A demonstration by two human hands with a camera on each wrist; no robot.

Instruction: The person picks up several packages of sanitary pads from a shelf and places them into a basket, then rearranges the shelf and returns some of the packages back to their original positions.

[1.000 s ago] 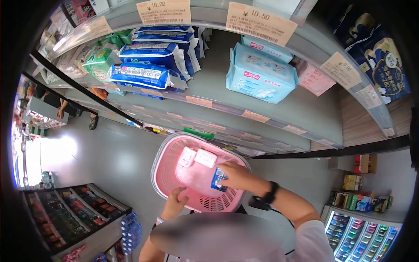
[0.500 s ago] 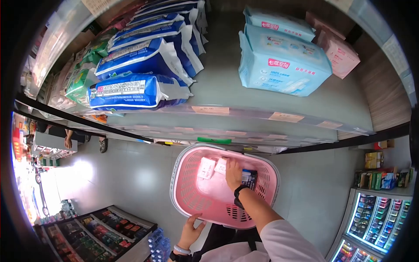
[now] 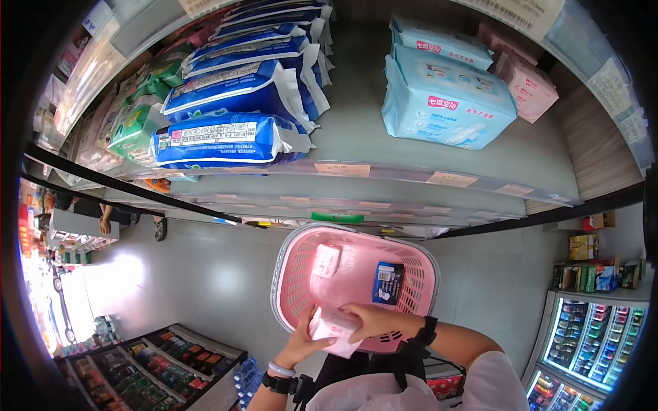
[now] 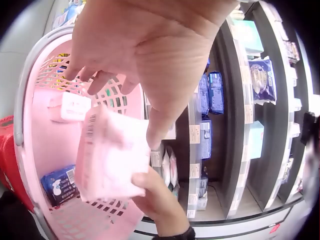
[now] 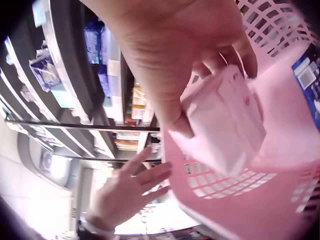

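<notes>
A pale pink packet of sanitary pads (image 3: 334, 330) is raised over the near side of the pink basket (image 3: 356, 346). My right hand (image 3: 370, 320) grips it from the right, its thumb and fingers on opposite sides in the right wrist view. The left hand (image 3: 301, 342) is at the packet's left, thumb overlapping it in the head view; fingers look extended and spread in the right wrist view. Inside the basket lie another pale pink packet (image 3: 325, 261) at far left and a dark blue packet (image 3: 388, 283) at right.
Shelves ahead hold blue packets (image 3: 212, 140), light blue pad packs (image 3: 449, 103) and pink packs (image 3: 526, 85). A low display rack (image 3: 157, 366) stands at left, lit drink coolers (image 3: 582, 335) at right. Another person's arm (image 3: 105, 220) shows far left.
The right hand has let go of the dark blue packet in the basket, reached to a pink packet, and brought it toward the body. The left hand has moved from near the rim to the packet.
</notes>
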